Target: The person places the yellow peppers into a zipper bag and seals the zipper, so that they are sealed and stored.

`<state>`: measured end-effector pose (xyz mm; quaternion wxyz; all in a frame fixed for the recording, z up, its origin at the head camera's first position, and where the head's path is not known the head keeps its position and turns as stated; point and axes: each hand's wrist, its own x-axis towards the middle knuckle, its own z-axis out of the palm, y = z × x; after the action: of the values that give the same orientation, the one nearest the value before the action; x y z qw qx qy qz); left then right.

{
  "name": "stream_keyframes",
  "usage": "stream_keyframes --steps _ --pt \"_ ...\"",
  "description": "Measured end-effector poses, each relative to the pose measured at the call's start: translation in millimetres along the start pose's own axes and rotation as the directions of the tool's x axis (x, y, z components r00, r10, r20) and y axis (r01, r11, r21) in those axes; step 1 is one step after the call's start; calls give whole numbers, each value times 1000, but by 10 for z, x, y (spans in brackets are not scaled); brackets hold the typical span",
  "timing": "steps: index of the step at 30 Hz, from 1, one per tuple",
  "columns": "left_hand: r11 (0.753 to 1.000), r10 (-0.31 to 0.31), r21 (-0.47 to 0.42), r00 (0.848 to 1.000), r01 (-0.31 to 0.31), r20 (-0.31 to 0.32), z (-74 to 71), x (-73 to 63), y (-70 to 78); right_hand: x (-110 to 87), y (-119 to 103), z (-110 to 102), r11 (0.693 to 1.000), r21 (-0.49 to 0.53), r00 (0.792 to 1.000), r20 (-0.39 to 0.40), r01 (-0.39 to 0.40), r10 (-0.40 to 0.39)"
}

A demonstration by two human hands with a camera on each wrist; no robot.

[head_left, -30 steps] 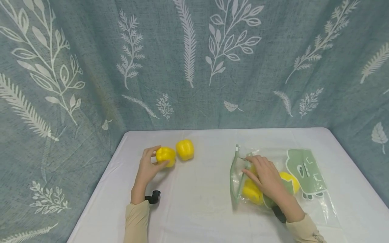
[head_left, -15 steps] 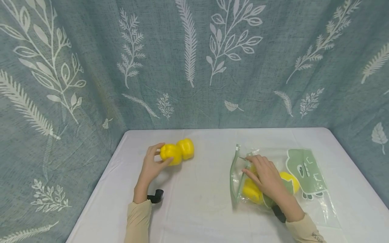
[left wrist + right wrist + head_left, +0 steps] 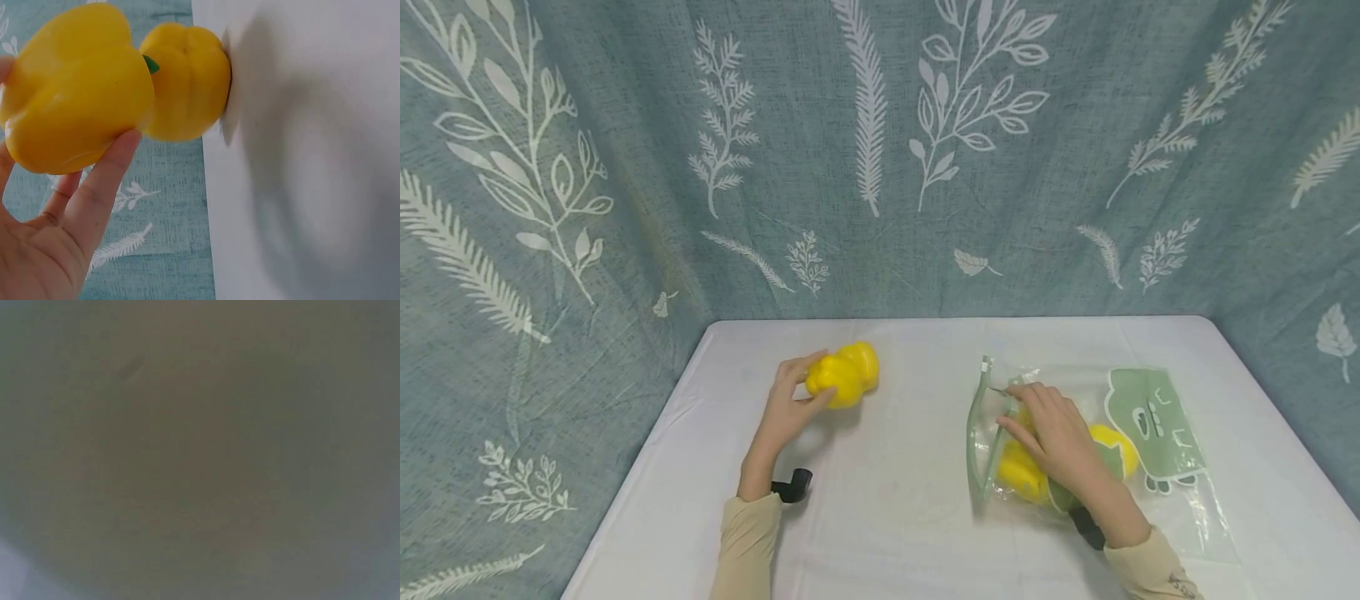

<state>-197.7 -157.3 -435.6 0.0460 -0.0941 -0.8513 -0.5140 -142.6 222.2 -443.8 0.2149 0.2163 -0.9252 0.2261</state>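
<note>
My left hand (image 3: 787, 414) holds a yellow bell pepper (image 3: 837, 382) between thumb and fingers. In the left wrist view this bell pepper (image 3: 75, 87) is clear of the white surface and tilted. Just behind it stands a second bell pepper (image 3: 868, 363), partly hidden by the held one; a small green stem (image 3: 151, 64) shows between them. On the right, my right hand (image 3: 1060, 437) rests on a clear zip bag (image 3: 1206, 517) near its mouth, fingers and thumb spread. Yellow bell peppers (image 3: 1021, 477) lie inside the bag, partly covered by the hand and printing. The right wrist view is too dark and blurred.
A white table (image 3: 910, 500) carries everything. Its far edge meets a blue-green curtain (image 3: 820, 150) with white leaf prints, which also hangs at both sides. The bag's green-edged mouth (image 3: 976, 442) faces left, towards the middle of the table.
My left hand has carried the bell pepper to the right, and it now overlaps the second one in the head view. The right hand and bag have stayed in place.
</note>
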Motion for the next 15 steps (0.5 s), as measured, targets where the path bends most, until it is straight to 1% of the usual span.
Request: stream_keyframes --steps 6,9,13,15 --pt "999 34 -24 999 -34 31 37 8 24 6 -1 7 1000 -3 1000 7 -2 2" --pt "997 50 -61 997 -46 64 38 -24 144 7 -4 7 1000 -4 1000 10 -8 8" --pt "994 50 -97 994 -40 98 43 -69 301 6 -7 7 1000 -5 1000 13 -12 12" --pt "994 43 -107 993 -32 106 56 -72 314 5 -7 9 1000 -7 1000 14 -13 13"
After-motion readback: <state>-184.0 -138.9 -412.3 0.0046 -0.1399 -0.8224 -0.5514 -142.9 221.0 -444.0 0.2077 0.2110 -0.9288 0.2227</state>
